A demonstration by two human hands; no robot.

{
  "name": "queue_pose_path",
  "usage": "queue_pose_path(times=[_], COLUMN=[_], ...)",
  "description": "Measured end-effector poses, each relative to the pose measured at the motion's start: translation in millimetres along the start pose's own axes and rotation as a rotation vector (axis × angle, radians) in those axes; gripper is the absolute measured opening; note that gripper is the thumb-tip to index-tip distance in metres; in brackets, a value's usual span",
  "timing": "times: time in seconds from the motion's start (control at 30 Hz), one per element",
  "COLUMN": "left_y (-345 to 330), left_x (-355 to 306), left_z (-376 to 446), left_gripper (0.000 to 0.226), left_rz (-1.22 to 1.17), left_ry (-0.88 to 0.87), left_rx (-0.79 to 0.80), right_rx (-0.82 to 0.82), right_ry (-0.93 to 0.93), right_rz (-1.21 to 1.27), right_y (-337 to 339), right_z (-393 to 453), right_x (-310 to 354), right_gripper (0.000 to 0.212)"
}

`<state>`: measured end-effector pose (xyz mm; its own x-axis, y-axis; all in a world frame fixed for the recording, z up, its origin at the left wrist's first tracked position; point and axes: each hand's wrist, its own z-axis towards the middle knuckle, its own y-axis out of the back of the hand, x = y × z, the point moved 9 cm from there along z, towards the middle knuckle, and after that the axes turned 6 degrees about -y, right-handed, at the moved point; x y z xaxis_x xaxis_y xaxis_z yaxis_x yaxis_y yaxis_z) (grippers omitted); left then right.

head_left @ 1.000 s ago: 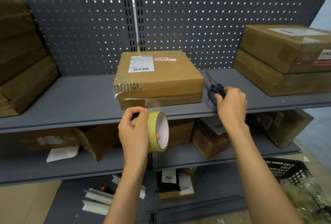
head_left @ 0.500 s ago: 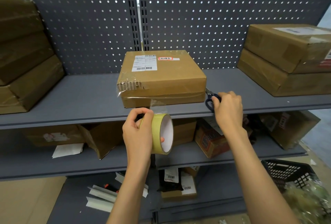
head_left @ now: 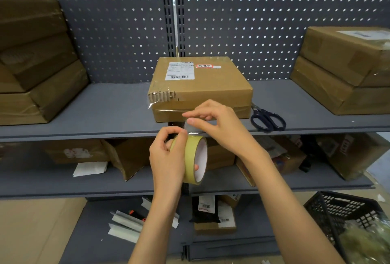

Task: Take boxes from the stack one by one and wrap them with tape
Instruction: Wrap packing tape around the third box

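A flat cardboard box (head_left: 202,86) with a white shipping label lies on the middle of the grey shelf (head_left: 105,111), with clear tape across its front face. My left hand (head_left: 166,156) grips a yellowish roll of clear tape (head_left: 195,158) just below the shelf's front edge. A clear strip runs from the roll up to the box front. My right hand (head_left: 219,124) pinches that strip between thumb and fingers, right in front of the box. Stacked boxes stand at the left (head_left: 35,63) and right (head_left: 346,69) ends of the shelf.
Dark-handled scissors (head_left: 268,119) lie on the shelf just right of the box. The lower shelves hold torn boxes (head_left: 126,156), papers and parcels. A black plastic basket (head_left: 346,217) stands on the floor at the lower right. Perforated grey panels back the shelf.
My right hand has left the scissors on the shelf and moved left to the tape strip in front of the box. My left hand still holds the roll.
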<state>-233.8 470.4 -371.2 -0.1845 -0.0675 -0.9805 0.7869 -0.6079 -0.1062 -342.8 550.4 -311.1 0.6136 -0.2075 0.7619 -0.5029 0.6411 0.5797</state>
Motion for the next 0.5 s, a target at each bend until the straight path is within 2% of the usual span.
queue_pose_path(times=[0.23, 0.5], left_y=[14, 15], left_x=[-6, -6], left_z=[2, 2], left_gripper=[0.012, 0.005], left_rz=[0.054, 0.045], left_ry=[-0.056, -0.003], left_rx=[-0.031, -0.027], right_rx=[0.067, 0.011], right_ry=[-0.003, -0.01], right_rz=[-0.017, 0.044], right_y=[-16, -18], right_z=[4, 7], right_x=[0, 4], right_gripper=[0.019, 0.013])
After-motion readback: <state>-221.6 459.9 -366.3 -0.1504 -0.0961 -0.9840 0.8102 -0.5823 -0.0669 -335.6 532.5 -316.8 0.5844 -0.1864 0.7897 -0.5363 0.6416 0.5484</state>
